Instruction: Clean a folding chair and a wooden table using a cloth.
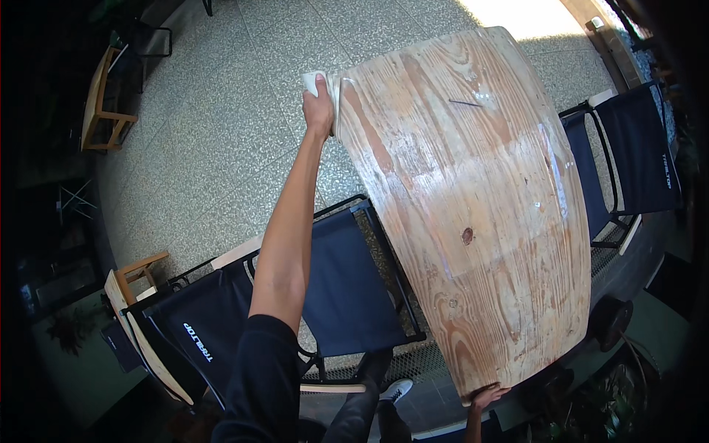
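A large wooden table (471, 194) with a worn, knotty grain and a glossy surface stretches before me. My left hand (319, 108) reaches to the table's far left corner, closed on a white cloth (313, 82) that lies partly against the table's side edge. Low on the right, my right hand (488, 396) touches the near edge of the tabletop; part of it is hidden at the rim, so its grip is unclear. A thin dark stick-like thing (465, 103) lies on the far part of the tabletop.
A dark folding chair (354, 282) stands close to the table's left side, with another (637, 149) on the right. Wooden furniture (102, 99) is at the far left. Speckled tiles (210, 138) cover the floor. A round dark stool (611, 321) and plants are at lower right.
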A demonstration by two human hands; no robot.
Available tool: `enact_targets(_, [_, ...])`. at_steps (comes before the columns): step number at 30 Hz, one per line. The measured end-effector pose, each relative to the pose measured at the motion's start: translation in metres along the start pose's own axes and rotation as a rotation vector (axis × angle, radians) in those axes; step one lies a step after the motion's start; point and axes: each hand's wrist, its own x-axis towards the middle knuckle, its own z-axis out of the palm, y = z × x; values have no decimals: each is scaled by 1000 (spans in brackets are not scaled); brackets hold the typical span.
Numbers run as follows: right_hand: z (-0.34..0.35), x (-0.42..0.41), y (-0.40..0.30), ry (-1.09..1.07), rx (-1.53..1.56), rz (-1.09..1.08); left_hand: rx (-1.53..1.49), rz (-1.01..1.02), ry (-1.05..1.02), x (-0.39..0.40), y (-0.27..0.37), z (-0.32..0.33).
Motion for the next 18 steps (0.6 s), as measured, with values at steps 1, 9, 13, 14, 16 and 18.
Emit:
enact_targets(1, [-1, 3, -3, 9, -5, -9, -141, -43, 0, -11, 3, 3])
enact_targets(9, [-6, -17, -23, -35, 48, 19, -5, -81, -7, -253, -42, 14])
enact_targets(13, [-11, -1, -7, -4, 75, -23, 8, -24, -41, -400, -59, 28])
enact_targets(14, [-10, -6, -13, -35, 77, 6, -8, -83, -52, -435, -65, 25])
enact_targets(16, [-12, -15, -24, -92, 84, 35, 3, -228, -137, -501, -81, 16])
enact_targets(18, [-21, -7, -20, -135, 91, -8, -41, -245, -221, -561, -94, 7])
